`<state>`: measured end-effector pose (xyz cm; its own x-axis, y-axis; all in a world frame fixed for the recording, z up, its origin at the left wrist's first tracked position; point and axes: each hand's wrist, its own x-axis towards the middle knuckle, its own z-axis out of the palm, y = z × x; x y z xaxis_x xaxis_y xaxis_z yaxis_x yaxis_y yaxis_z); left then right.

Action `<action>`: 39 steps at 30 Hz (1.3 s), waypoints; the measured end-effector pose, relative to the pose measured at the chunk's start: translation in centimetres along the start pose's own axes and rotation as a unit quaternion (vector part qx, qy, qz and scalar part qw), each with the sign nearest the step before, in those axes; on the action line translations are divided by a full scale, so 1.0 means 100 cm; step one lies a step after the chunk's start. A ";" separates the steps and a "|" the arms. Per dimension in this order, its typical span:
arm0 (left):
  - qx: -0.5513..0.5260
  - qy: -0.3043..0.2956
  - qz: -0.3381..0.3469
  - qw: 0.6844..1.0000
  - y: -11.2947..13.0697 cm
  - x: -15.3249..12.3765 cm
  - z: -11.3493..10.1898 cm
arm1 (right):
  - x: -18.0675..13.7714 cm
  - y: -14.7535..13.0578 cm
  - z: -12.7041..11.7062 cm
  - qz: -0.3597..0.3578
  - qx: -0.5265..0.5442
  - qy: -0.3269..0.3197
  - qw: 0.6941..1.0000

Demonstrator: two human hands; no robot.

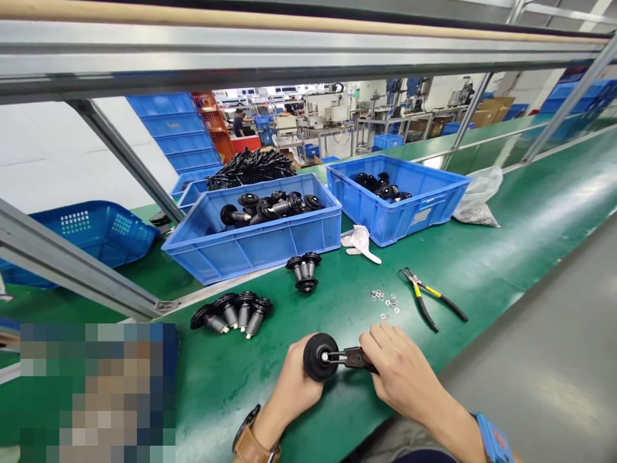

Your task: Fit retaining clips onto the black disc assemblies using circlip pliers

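Observation:
My left hand (297, 376) is wrapped round a black round-flanged part (314, 365), whose dark disc faces up with a small pale shaft end at its centre. My right hand (398, 366) grips snap-ring pliers (354, 357); their thin tips touch the shaft end. Whether a ring sits on the tips is too small to tell. Beyond my right hand lie several small metal rings (378, 295). To their right rests a second pair of pliers (427, 290) with yellow-and-black handles, its jaws pointing away from me.
Several similar parts (243, 312) lie at left, and a small cluster (304, 273) stands before a blue bin (260, 247). Another blue bin (400, 222), a white glove (360, 243) and a plastic bag (479, 199) are behind. A metal post (77, 257) slants at left.

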<state>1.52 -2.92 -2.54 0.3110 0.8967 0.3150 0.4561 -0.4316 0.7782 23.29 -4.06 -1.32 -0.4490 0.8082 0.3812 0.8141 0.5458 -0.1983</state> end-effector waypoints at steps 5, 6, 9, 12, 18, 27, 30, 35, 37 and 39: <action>0.032 0.145 0.043 0.988 -0.003 -0.005 0.008 | -0.019 -0.033 0.014 0.092 0.011 0.026 0.995; 0.030 0.162 0.036 0.986 -0.002 -0.006 0.009 | -0.021 -0.041 0.017 0.107 0.007 0.040 0.993; 0.011 0.209 -0.002 0.978 -0.002 -0.010 0.011 | -0.024 -0.061 0.024 0.135 -0.004 0.070 0.988; -0.026 0.236 -0.041 0.971 -0.004 -0.012 0.013 | -0.022 -0.071 0.027 0.151 -0.003 0.076 0.986; -0.065 0.241 -0.091 0.964 -0.010 -0.010 0.017 | -0.016 -0.071 0.030 0.163 0.001 0.071 0.984; -0.111 0.249 -0.148 0.951 -0.013 -0.004 0.018 | -0.010 -0.067 0.017 0.149 0.034 0.064 0.986; -0.116 0.277 -0.183 0.936 -0.013 -0.002 0.017 | -0.010 -0.045 0.017 0.175 0.024 0.072 0.982; -0.125 0.290 -0.197 0.928 -0.013 -0.002 0.020 | -0.014 -0.005 0.039 0.213 -0.082 0.077 0.971; -0.124 0.297 -0.203 0.925 -0.013 -0.003 0.022 | -0.015 0.003 0.043 0.199 -0.071 0.102 0.972; -0.123 0.301 -0.209 0.922 -0.014 -0.004 0.024 | -0.014 0.010 0.040 0.191 -0.046 0.143 0.970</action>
<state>2.72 -2.95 -5.05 -0.4015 0.9040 0.1467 0.2058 -0.0670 0.9763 23.23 -3.75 -5.65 0.0019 0.8459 0.5333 0.9366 0.1853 -0.2973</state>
